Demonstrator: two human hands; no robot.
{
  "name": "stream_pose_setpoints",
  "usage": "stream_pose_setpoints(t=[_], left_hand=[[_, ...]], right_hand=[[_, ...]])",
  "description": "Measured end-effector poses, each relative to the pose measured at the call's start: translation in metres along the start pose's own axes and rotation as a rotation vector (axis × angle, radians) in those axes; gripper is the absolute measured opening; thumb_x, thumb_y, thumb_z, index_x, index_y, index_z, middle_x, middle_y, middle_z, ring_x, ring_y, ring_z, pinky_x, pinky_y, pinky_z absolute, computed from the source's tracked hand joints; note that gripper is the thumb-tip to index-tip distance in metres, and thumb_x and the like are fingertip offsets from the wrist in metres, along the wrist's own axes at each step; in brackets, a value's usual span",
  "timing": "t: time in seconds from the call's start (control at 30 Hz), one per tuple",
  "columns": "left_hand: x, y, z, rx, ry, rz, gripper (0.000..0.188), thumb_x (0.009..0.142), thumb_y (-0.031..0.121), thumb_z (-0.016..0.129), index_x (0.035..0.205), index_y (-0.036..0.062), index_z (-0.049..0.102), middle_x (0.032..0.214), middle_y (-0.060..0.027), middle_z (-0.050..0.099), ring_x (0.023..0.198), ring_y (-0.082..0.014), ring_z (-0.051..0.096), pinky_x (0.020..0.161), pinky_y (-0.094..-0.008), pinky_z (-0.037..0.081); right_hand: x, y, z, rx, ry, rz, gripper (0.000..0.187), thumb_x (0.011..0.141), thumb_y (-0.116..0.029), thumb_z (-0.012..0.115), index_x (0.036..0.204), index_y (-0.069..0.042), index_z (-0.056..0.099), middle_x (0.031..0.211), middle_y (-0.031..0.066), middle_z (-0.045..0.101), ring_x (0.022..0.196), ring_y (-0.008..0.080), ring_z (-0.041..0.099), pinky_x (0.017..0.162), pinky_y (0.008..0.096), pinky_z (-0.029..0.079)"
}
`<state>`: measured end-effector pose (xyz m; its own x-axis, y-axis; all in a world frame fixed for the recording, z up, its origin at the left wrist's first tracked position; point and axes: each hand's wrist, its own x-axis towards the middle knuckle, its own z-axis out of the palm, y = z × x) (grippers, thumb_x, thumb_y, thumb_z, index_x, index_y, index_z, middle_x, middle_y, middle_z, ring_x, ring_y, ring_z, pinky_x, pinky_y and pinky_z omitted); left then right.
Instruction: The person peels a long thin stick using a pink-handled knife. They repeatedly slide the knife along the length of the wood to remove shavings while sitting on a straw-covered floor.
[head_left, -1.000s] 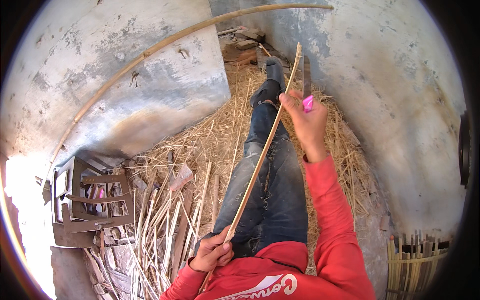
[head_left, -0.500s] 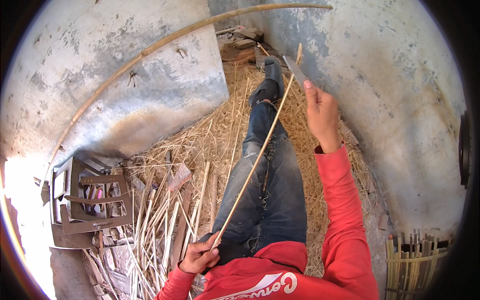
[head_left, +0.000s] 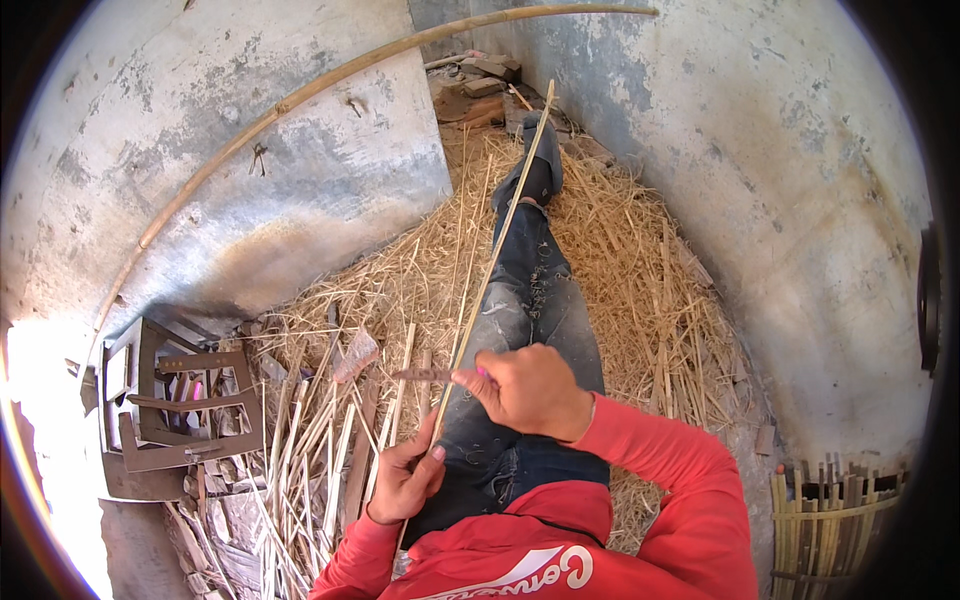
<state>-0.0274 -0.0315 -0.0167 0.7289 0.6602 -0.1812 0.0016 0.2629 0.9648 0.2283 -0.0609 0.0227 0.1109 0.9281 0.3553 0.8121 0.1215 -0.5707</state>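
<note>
A long, thin bamboo strip (head_left: 507, 220) slants from my lap up past my outstretched legs. Near its lower end, my left hand (head_left: 408, 478) is closed around it. My right hand (head_left: 530, 393) grips a knife by its handle, which the fingers mostly hide. The knife's dark blade (head_left: 425, 376) points left and crosses the strip a little above my left hand. Whether its edge bites into the bamboo I cannot tell.
Bamboo shavings (head_left: 630, 270) cover the floor around my legs (head_left: 500, 330). Several split strips (head_left: 310, 470) lie to my left, beside a brown metal frame (head_left: 190, 400). A curved pole (head_left: 290, 103) leans along the left wall. A slatted bamboo basket (head_left: 835, 525) stands at lower right.
My right hand has come down with the knife from the strip's far end to near my left hand. The strip's far end has swung left, and my left hand has risen slightly.
</note>
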Motion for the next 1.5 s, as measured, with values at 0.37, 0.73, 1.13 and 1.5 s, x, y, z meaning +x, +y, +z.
stream_pose_setpoints(t=[0.37, 0.73, 1.13, 1.5], left_hand=[[-0.021, 0.0, -0.013, 0.358, 0.081, -0.087, 0.045, 0.102, 0.005, 0.058, 0.146, -0.0032, 0.051, 0.065, 0.0045, 0.055, 0.057, -0.002, 0.05, 0.051, -0.0206, 0.038], [-0.039, -0.024, -0.025, 0.137, -0.001, 0.036, 0.041, 0.104, 0.008, 0.058, 0.142, -0.007, 0.053, 0.063, 0.004, 0.051, 0.053, -0.0026, 0.043, 0.048, -0.0234, 0.033], [0.02, 0.007, 0.014, -0.131, 0.063, 0.117, 0.042, 0.109, 0.012, 0.047, 0.146, -0.0078, 0.046, 0.055, 0.004, 0.041, 0.043, -0.0041, 0.034, 0.043, -0.0241, 0.028], [0.026, 0.04, 0.007, -0.578, -0.191, -0.212, 0.054, 0.108, 0.019, 0.046, 0.159, 0.0114, 0.029, 0.055, 0.0012, 0.035, 0.039, -0.0084, 0.031, 0.036, -0.0223, 0.031]], right_hand=[[0.076, 0.081, -0.106, 0.005, 0.554, 0.204, 0.053, 0.105, -0.045, 0.051, 0.077, -0.001, 0.064, 0.055, 0.0149, 0.052, 0.048, 0.031, 0.047, 0.05, 0.0429, 0.038], [0.097, 0.107, -0.105, -0.111, 0.471, 0.138, 0.054, 0.105, -0.043, 0.052, 0.074, -0.001, 0.064, 0.053, 0.0175, 0.051, 0.046, 0.035, 0.051, 0.048, 0.0453, 0.037], [0.016, 0.005, 0.009, 0.125, 0.182, -0.009, 0.05, 0.104, -0.042, 0.054, 0.07, -0.005, 0.059, 0.052, 0.0184, 0.055, 0.049, 0.0407, 0.06, 0.045, 0.0506, 0.043], [0.021, 0.018, -0.009, 0.434, 0.29, 0.209, 0.041, 0.104, -0.035, 0.056, 0.078, -0.003, 0.058, 0.056, 0.0157, 0.051, 0.048, 0.0324, 0.052, 0.048, 0.0422, 0.037]])
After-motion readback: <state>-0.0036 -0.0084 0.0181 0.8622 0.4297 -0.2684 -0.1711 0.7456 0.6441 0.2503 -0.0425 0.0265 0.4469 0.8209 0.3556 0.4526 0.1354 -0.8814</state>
